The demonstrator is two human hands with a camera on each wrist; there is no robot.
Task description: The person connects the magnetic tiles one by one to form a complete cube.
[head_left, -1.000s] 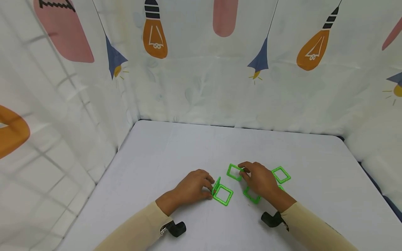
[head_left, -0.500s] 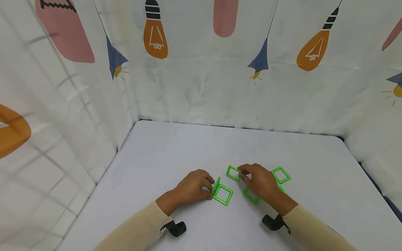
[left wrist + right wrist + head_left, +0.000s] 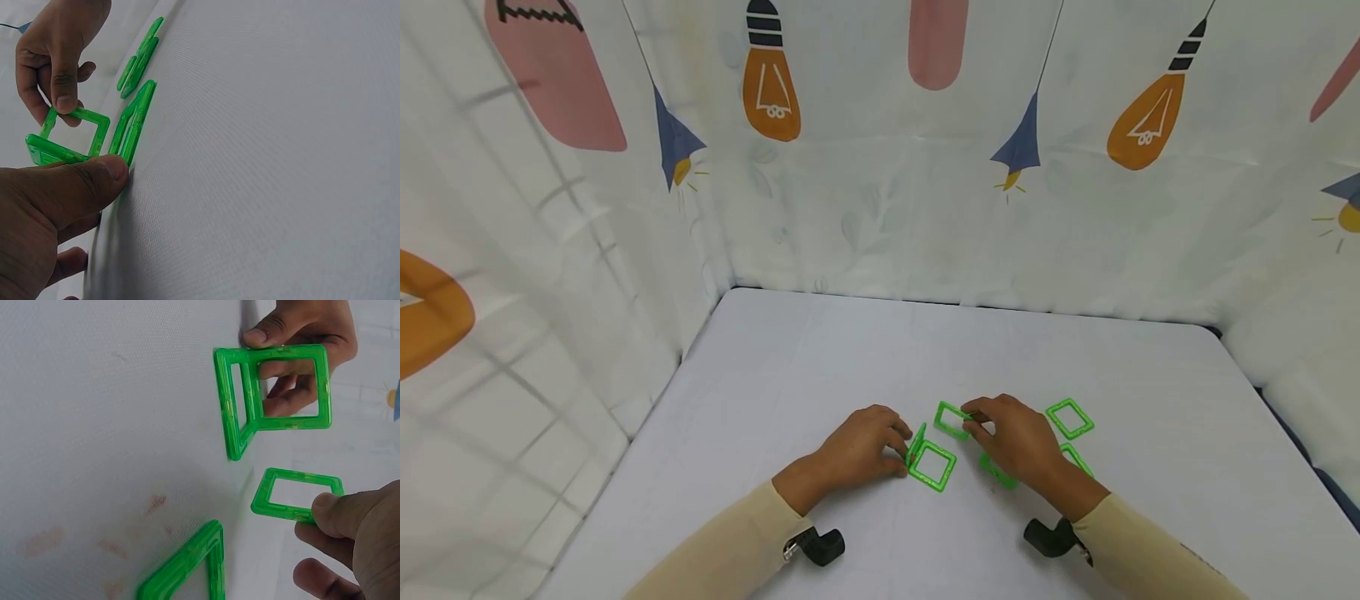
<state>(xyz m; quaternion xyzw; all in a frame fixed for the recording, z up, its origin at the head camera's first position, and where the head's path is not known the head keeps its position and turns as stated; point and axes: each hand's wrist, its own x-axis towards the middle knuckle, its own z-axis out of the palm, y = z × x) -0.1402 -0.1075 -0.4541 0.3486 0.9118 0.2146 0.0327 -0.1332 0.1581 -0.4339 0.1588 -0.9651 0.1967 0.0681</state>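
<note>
My left hand (image 3: 861,450) holds a green square magnetic tile (image 3: 323,387) standing on edge, its thumb at the tile's side and fingers behind the open frame. This tile meets a second green tile (image 3: 949,473) lying flat on the table, forming an L. To their right, my right hand (image 3: 1018,437) pinches another green square tile (image 3: 262,490) by one side between thumb and fingers. In the right wrist view, that tile is apart from the joined pair. My right fingertips cover part of its edge.
Three more green tiles lie on the white table (image 3: 820,358): a far-right tile (image 3: 1070,404), a tile beside the right wrist (image 3: 1078,460), and a near tile (image 3: 1000,475) partly hidden by the right hand. A patterned curtain (image 3: 865,208) surrounds the table.
My right hand has brought its tile slightly left and nearer to me, towards the joined pair. More of the tile beside the right wrist shows. My left hand has stayed still.
</note>
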